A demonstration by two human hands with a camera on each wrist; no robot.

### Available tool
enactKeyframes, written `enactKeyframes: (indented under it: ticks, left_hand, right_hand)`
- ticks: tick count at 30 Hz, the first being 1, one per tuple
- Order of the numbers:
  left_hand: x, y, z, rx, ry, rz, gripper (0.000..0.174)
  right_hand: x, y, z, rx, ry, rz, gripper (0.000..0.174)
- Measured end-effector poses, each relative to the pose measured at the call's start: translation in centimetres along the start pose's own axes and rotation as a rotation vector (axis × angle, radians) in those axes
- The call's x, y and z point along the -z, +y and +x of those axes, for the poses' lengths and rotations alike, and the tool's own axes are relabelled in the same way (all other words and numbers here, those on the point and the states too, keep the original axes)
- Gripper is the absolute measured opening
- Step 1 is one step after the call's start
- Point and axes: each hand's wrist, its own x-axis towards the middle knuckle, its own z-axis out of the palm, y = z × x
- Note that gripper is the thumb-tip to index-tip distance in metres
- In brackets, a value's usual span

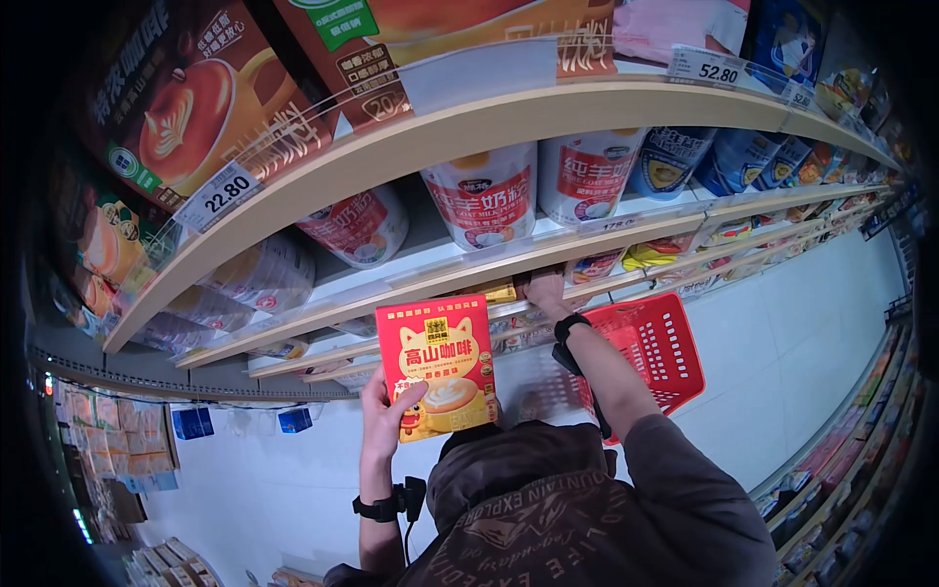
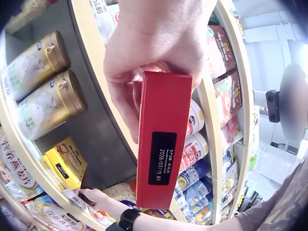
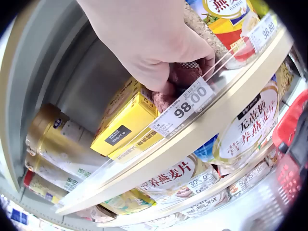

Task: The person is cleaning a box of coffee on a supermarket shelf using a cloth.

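Observation:
My left hand [image 1: 391,399] holds a red box of coffee [image 1: 430,338] upright by its lower left side, thumb across the front. The left wrist view looks onto the box's narrow red side, which carries a black date label. My right hand [image 3: 149,43] reaches onto a lower shelf behind the 98.00 price tag [image 3: 185,109]. Its thumb and fingers curl around a dark red packet [image 3: 185,76], mostly hidden by the hand and shelf lip. Close beside it lies a yellow box [image 3: 127,120] with a black date label.
A red shopping basket [image 1: 641,338] is beside my right forearm. Goat milk powder cans [image 1: 484,201] line the shelf above, under a protruding wooden shelf edge [image 1: 469,119]. Gold cans [image 3: 67,139] stand further along the lower shelf, and oatmeal bags [image 3: 257,115] sit below it.

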Motion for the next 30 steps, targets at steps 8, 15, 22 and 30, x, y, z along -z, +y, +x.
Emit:
enactKeyframes:
  ticks: [8, 15, 22, 30]
  left_hand:
    - [-1.3, 0.4, 0.2, 0.002, -0.060, 0.009, 0.042]
    - [-1.2, -0.3, 0.4, -0.005, -0.096, -0.008, 0.044]
    - [-2.3, -1.0, 2.1, 0.053, -0.198, -0.152, 0.046]
    - [-6.8, -1.2, 4.2, 0.035, -0.386, -0.224, 0.038]
  right_hand:
    - [-2.0, 0.3, 0.3, 0.078, -0.065, 0.195, 0.033]
    - [2.2, -0.7, -2.2, 0.031, 0.130, 0.297, 0.021]
    - [11.6, 2.1, -10.9, 0.191, 0.197, 0.669, 0.046]
    - [25.1, 3.0, -20.5, 0.418, 0.409, 0.620, 0.045]
